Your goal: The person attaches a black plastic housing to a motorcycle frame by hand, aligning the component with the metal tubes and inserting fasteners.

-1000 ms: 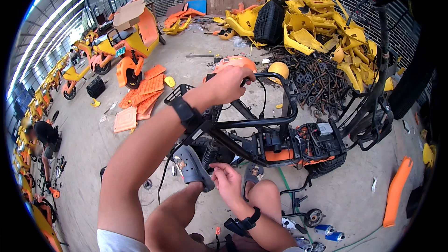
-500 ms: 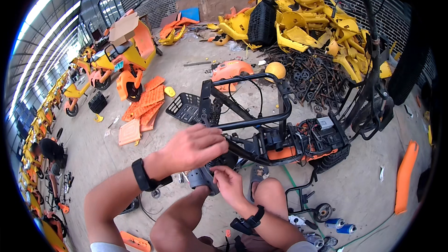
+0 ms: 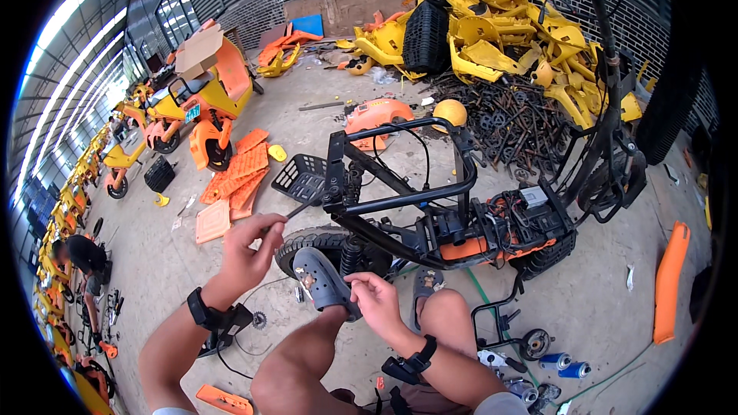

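Note:
In front of me a stripped black scooter frame [image 3: 407, 198] lies across the view, with wiring and a strip of orange along it. My left hand [image 3: 250, 250] is raised left of the frame, pinching a thin dark rod [image 3: 301, 210] that points toward the frame's rear. Beneath the rod is a black rear tyre [image 3: 296, 247], partly hidden by my foot in a grey clog [image 3: 314, 270]. Just below the coil spring shock absorber [image 3: 351, 255], my right hand [image 3: 377, 306] has its fingertips drawn together; whatever they hold is too small to make out.
A black basket [image 3: 300, 177] and orange panels [image 3: 234, 177] lie beyond the frame. Yellow panels [image 3: 492, 54] and dark metal parts [image 3: 511, 127] are heaped by the wall. Blue cans [image 3: 573, 370] and a small wheel [image 3: 536, 344] sit at right. Another person [image 3: 86, 253] crouches far left.
My left hand has moved left and away from the frame, and the dark rod now shows in its fingers. The tyre and shock absorber have come into sight. My right hand stays nearly still.

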Action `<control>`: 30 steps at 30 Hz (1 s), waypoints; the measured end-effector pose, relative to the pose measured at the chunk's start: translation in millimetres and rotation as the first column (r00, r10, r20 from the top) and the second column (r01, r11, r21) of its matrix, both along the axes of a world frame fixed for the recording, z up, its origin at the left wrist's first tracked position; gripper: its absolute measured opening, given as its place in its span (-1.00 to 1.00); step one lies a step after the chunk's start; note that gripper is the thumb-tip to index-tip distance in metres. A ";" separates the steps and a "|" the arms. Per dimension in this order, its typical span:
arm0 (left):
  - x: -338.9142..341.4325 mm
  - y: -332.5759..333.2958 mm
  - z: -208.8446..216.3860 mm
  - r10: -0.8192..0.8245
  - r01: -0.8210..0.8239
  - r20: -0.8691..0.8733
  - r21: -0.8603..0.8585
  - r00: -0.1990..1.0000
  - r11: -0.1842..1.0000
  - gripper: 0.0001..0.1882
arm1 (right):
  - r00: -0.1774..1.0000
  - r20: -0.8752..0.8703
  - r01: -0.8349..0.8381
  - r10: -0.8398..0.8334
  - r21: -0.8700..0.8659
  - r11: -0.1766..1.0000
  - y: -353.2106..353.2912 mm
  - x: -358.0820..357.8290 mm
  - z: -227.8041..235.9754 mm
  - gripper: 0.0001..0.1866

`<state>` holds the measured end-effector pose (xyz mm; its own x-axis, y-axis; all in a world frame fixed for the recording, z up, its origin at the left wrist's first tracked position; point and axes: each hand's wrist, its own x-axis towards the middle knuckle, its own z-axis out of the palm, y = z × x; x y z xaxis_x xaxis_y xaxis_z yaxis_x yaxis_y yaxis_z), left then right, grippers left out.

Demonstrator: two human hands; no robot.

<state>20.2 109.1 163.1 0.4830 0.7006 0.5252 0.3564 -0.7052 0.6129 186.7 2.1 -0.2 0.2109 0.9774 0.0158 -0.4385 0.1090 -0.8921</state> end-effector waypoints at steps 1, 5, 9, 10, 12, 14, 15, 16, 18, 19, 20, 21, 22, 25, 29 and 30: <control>-2.0 1.6 0.2 0.048 -0.038 0.054 -0.163 0.997 0.986 -0.91 | 1.000 0.000 0.002 -0.002 0.002 1.000 0.0 0.4 0.2 -0.82; -1.9 30.9 8.1 0.084 -0.045 0.084 -0.395 0.993 0.918 -0.83 | 1.000 -0.017 -0.009 0.009 -0.003 1.000 -0.2 -1.0 1.2 -0.82; 5.2 73.1 6.5 0.119 -0.065 0.067 -0.537 0.991 0.841 -0.81 | 1.000 0.022 0.011 -0.012 0.031 0.999 1.6 -5.5 -0.3 -0.80; 10.7 80.4 9.6 0.118 -0.050 0.085 -0.564 0.989 0.824 -0.83 | 1.000 0.017 0.008 -0.009 0.028 1.000 2.0 -5.6 -1.1 -0.80; 24.3 95.9 14.7 0.116 -0.029 0.095 -0.638 0.989 0.770 -0.83 | 1.000 0.011 0.008 -0.008 0.023 1.000 2.2 -4.6 -3.2 -0.80; 34.8 113.1 17.7 0.132 -0.019 0.109 -0.700 0.985 0.714 -0.79 | 1.000 0.017 -0.002 0.002 0.012 1.000 1.7 -5.2 -3.8 -0.80; 38.7 120.2 19.8 0.141 -0.013 0.119 -0.719 0.983 0.695 -0.78 | 1.000 0.020 -0.008 0.008 0.008 1.000 1.5 -5.8 -3.5 -0.80; 43.4 126.7 21.2 0.151 -0.008 0.128 -0.737 0.980 0.676 -0.78 | 1.000 0.025 -0.009 0.009 0.009 1.000 0.7 -6.4 -2.3 -0.80; 59.9 136.2 27.5 0.134 0.000 0.120 -0.748 0.984 0.664 -0.77 | 0.999 0.036 0.001 -0.001 0.013 1.000 0.3 -4.8 -0.7 -0.80; 68.5 139.7 29.8 0.111 -0.035 0.059 -0.719 0.992 0.694 -0.76 | 1.000 0.029 0.001 -0.002 0.018 1.000 1.0 -4.7 -0.6 -0.80; 78.0 142.2 31.5 0.089 -0.065 0.000 -0.687 0.996 0.724 -0.75 | 1.000 0.024 0.002 -0.003 0.022 1.000 1.4 -4.5 -0.6 -0.80; 85.4 145.3 33.4 0.070 -0.093 -0.061 -0.651 0.996 0.753 -0.74 | 1.000 0.019 0.002 -0.003 0.027 1.000 1.9 -4.7 -1.1 -0.80; 91.0 150.7 33.5 0.024 -0.096 -0.124 -0.618 0.992 0.781 -0.71 | 1.000 0.020 -0.002 0.002 0.017 1.000 2.2 -5.4 -2.3 -0.80; 116.6 152.2 32.9 -0.010 -0.113 -0.230 -0.516 0.973 0.849 -0.68 | 1.000 0.026 -0.013 0.014 -0.006 1.000 2.8 -6.5 -4.3 -0.80; 150.6 146.6 41.9 0.038 -0.143 -0.491 -0.178 0.870 0.974 -0.58 | 1.000 0.001 -0.002 0.002 0.017 1.000 3.4 -9.1 -4.0 -0.80; 156.6 144.5 42.0 0.026 -0.103 -0.486 -0.132 0.874 0.986 -0.56 | 1.000 -0.010 0.012 -0.011 0.031 0.999 4.6 -8.6 -4.7 -0.80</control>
<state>176.7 253.6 205.1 0.5995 0.7903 0.1268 0.6754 -0.5845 0.4498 178.1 6.7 -4.9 0.2223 0.9740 0.0441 -0.4457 0.1417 -0.8839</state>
